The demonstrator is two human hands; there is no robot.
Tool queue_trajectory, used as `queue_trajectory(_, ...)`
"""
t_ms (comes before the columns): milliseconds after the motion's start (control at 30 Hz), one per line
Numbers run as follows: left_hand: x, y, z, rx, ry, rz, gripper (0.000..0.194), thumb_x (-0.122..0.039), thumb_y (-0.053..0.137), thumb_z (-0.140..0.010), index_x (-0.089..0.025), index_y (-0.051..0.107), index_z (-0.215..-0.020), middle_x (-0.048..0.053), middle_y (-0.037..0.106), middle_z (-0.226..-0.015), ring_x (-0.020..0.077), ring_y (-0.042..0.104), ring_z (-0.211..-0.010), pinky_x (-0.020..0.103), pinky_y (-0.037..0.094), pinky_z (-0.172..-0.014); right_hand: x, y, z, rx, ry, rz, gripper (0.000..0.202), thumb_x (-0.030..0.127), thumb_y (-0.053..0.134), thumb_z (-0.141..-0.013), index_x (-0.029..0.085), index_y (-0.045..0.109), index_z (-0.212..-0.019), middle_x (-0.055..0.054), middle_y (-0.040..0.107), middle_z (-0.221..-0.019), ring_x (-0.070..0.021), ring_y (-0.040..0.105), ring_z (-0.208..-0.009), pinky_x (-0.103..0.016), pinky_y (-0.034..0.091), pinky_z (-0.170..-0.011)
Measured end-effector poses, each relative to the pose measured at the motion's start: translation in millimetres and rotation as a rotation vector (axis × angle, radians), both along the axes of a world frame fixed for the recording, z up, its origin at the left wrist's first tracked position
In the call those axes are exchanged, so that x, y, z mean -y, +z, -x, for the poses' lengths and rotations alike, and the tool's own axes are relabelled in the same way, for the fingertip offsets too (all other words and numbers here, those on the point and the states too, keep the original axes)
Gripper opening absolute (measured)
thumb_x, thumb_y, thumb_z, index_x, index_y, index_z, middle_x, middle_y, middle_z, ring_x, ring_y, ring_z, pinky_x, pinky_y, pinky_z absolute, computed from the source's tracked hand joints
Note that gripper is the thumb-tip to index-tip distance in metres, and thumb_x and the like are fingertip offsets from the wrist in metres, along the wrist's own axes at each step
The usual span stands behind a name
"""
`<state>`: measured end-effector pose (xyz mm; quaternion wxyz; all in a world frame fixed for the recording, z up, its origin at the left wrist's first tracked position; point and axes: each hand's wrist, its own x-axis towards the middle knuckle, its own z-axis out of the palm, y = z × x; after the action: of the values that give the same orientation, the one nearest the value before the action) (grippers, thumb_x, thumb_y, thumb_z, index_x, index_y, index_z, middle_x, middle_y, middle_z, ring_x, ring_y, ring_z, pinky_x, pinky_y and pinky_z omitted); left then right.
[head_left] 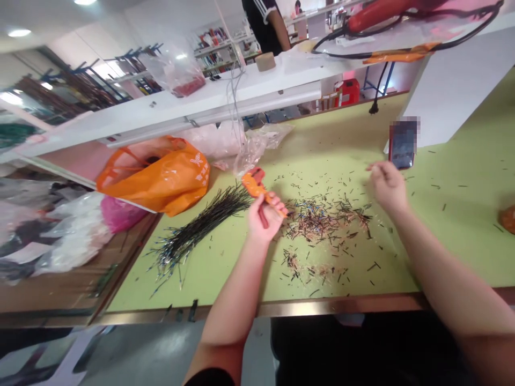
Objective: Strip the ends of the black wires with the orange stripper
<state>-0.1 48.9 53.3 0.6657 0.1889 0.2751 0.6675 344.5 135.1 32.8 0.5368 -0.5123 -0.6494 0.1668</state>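
My left hand (pixel 265 217) is wrapped round the handles of an orange wire stripper (pixel 254 185), its head pointing up and away from me. Left of that hand lies a long bundle of thin black wires (pixel 205 220), with blue and bare ends toward the near left. Cut bits of black sheath and copper strands (pixel 316 220) are scattered to the right of the tool. My right hand (pixel 388 185) is raised over the table with its fingers curled together; what they pinch, if anything, is too small to make out. Just beyond it a phone (pixel 402 145) leans upright.
An orange bag (pixel 161 177) and clear plastic bags (pixel 257 145) lie at the back left of the green table (pixel 442 241). A white shelf (pixel 132 118) runs above, carrying a tape roll (pixel 265 61) and a red corded tool (pixel 378 16). A person (pixel 267 27) stands beyond.
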Motion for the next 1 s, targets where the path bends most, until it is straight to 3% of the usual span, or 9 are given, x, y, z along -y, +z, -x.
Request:
queue_trajectory(133, 13.3, -19.1, -31.4, -0.140, -0.370, 0.020, 0.024, -0.039, 0.073, -0.090, -0.016, 0.066, -0.090, 0.002, 0.064, -0.073, 0.0155, 0.064, -0.061, 0.031, 0.058, -0.063, 36.3, -5.0, 48.2, 0.113, 0.252, 0.038, 0.031, 0.044, 0.056, -0.104, 0.021, 0.075, -0.096, -0.003, 0.068, -0.074, -0.0159, 0.053, -0.056, -0.030, 0.042, -0.056)
queue_trajectory(300, 22.1, -27.3, -38.5, -0.236, -0.546, -0.035, 0.038, -0.046, 0.083, -0.081, -0.015, 0.067, -0.095, 0.004, 0.067, -0.075, 0.0188, 0.069, -0.064, 0.033, 0.060, -0.066, 51.2, 2.2, 60.6, 0.075, 0.319, -0.004, 0.033, 0.042, 0.050, -0.108, 0.020, 0.074, -0.103, -0.004, 0.069, -0.076, -0.0154, 0.054, -0.057, -0.031, 0.044, -0.057)
queue_trajectory(567, 24.2, -34.8, -44.0, -0.279, -0.654, -0.072, 0.046, -0.052, 0.085, -0.079, -0.013, 0.068, -0.098, 0.005, 0.069, -0.074, 0.0194, 0.069, -0.063, 0.034, 0.059, -0.066, 46.2, 2.0, 54.8, 0.138, 0.378, -0.018, 0.029, 0.038, 0.050, -0.108, 0.022, 0.072, -0.100, -0.002, 0.066, -0.073, -0.0147, 0.052, -0.056, -0.030, 0.043, -0.057)
queue_trajectory(733, 25.5, -32.5, -44.0, -0.258, -0.709, -0.100, 0.047, -0.053, 0.087, -0.079, -0.013, 0.071, -0.096, 0.005, 0.070, -0.074, 0.0197, 0.070, -0.064, 0.033, 0.059, -0.065, 44.4, 1.7, 53.9, 0.157, 0.331, -0.011, 0.026, 0.035, 0.051, -0.107, 0.021, 0.072, -0.100, -0.002, 0.067, -0.073, -0.0155, 0.054, -0.058, -0.030, 0.044, -0.060)
queue_trajectory(1000, 26.8, -27.7, -51.9, -0.276, -0.651, -0.075, 0.040, -0.049, 0.086, -0.082, -0.016, 0.064, -0.080, -0.001, 0.059, -0.061, 0.0132, 0.059, -0.053, 0.027, 0.055, -0.057, 45.6, 2.5, 55.2, 0.208, 0.333, -0.043, 0.025, 0.034, 0.052, -0.106, 0.022, 0.073, -0.100, -0.003, 0.070, -0.073, -0.0155, 0.056, -0.057, -0.030, 0.046, -0.060)
